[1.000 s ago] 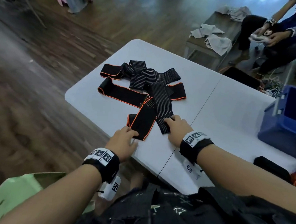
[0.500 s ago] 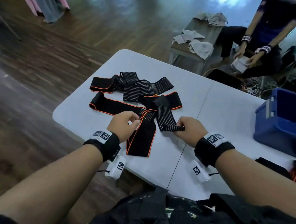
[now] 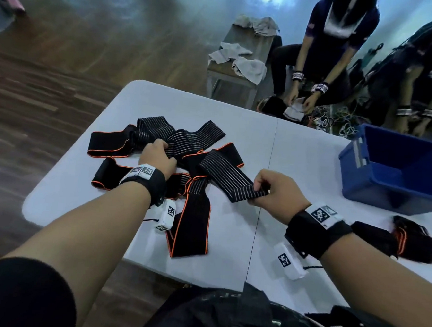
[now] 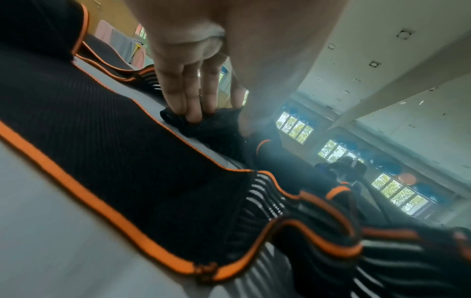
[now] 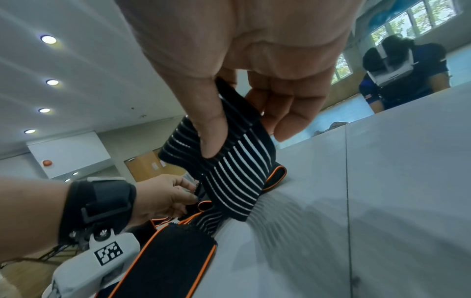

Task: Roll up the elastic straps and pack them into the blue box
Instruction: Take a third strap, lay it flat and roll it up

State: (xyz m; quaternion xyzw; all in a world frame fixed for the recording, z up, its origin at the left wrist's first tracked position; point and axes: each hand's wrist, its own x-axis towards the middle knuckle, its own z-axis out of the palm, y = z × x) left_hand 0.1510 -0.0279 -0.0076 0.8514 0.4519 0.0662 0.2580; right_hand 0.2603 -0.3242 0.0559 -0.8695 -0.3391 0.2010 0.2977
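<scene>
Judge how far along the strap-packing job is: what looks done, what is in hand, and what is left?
Done: little. As far as visible, the blue box holds no straps; one dark bundle, possibly a rolled strap, lies by the right forearm. In hand: the right hand pinches the striped strap end, while the left hand grips into the tangled pile. Left: untangling, rolling and packing every strap.

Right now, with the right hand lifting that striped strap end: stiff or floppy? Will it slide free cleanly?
Likely floppy: the strap sags from the right hand to the table. Probably light, since a pinch holds it. It may snag: its far part runs into the pile the left hand grips.
</scene>
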